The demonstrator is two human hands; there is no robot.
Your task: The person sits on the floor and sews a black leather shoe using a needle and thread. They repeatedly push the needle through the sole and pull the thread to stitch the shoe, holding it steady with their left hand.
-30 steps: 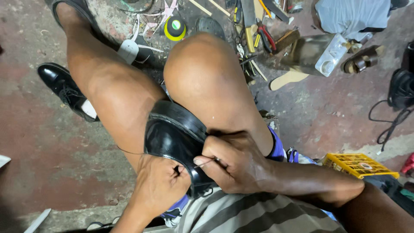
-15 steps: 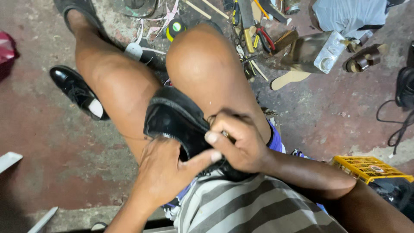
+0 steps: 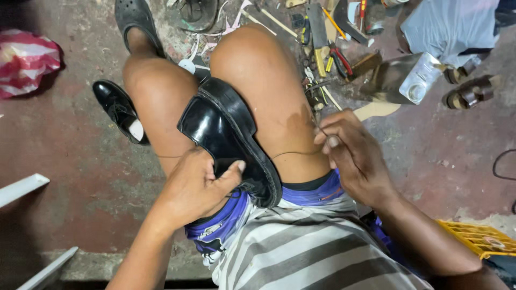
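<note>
A glossy black dress shoe (image 3: 226, 131) lies on its side between my bare knees, sole edge facing right. My left hand (image 3: 196, 185) grips the shoe's heel end, thumb pressed on the upper. My right hand (image 3: 349, 153) is off to the right over my right thigh, fingers pinched on a thin dark thread (image 3: 293, 154) that runs back to the shoe's sole edge. I cannot tell whether a needle is in the pinch.
A second black shoe (image 3: 119, 110) lies on the floor left of my left leg. Scattered tools (image 3: 328, 48) and a clear plastic bottle (image 3: 416, 80) sit beyond my knees. There are sandals (image 3: 473, 91) at right, a yellow crate (image 3: 478, 236) at lower right, and a red-white bag (image 3: 27, 62) at left.
My right hand has left the shoe and drawn away to the right, pulling the thread taut. My left hand stays on the shoe, which now shows more of its upper.
</note>
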